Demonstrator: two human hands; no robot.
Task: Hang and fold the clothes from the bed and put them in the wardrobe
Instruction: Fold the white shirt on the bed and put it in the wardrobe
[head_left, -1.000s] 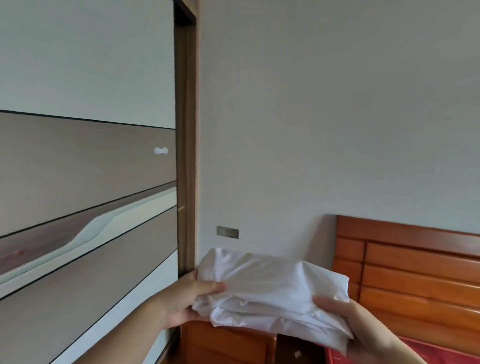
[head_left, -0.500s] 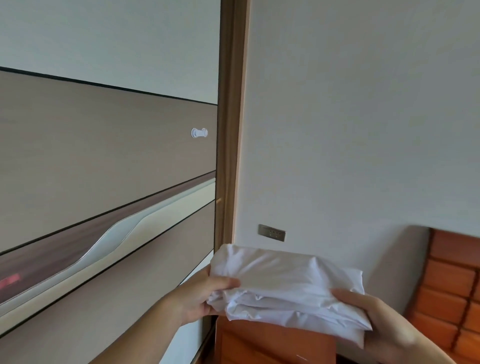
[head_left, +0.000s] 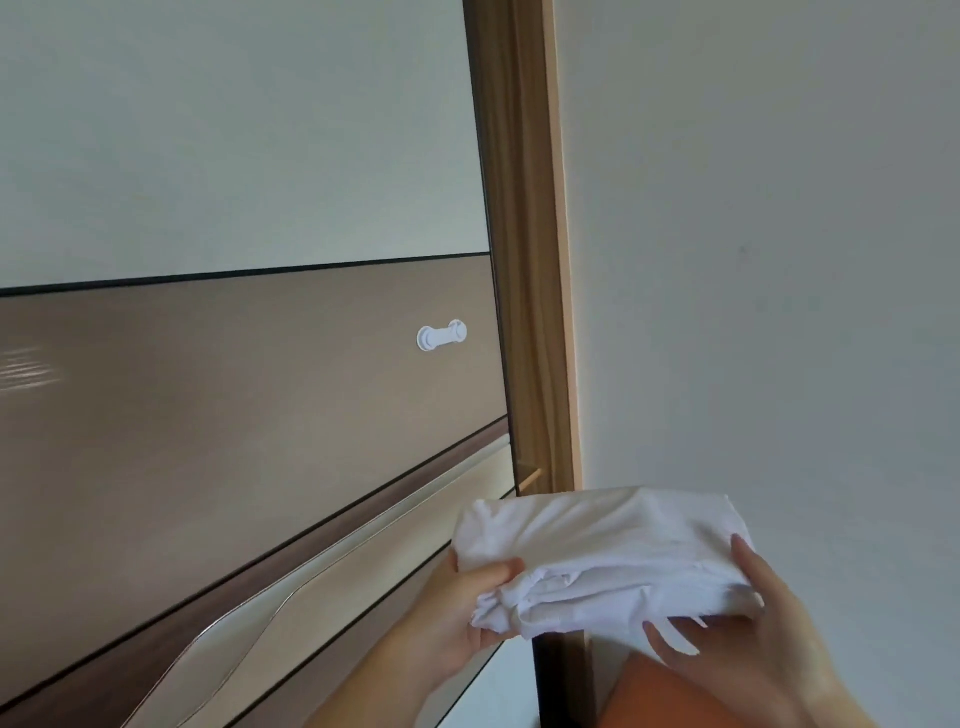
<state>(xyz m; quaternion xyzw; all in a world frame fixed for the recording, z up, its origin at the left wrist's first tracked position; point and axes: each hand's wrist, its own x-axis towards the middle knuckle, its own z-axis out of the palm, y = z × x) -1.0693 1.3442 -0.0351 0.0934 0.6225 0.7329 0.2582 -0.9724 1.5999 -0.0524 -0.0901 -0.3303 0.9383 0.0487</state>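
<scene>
Garment (head_left: 597, 551), folded white, is sitting between your hands in front of the wardrobe (head_left: 260, 389). Left hand (head_left: 467, 613) and right hand (head_left: 737, 639) are gripping its ends, fingers curled. You are turning toward the door; the handle (head_left: 441, 336) is drawing nearer. Door is closed, so stowing is pending.

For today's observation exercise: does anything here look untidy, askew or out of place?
Only slightly. The folded white garment has loose layers bunching out unevenly at its near edge, between the left hand and right hand holding it. The wardrobe door is shut; nothing looks damaged.
</scene>
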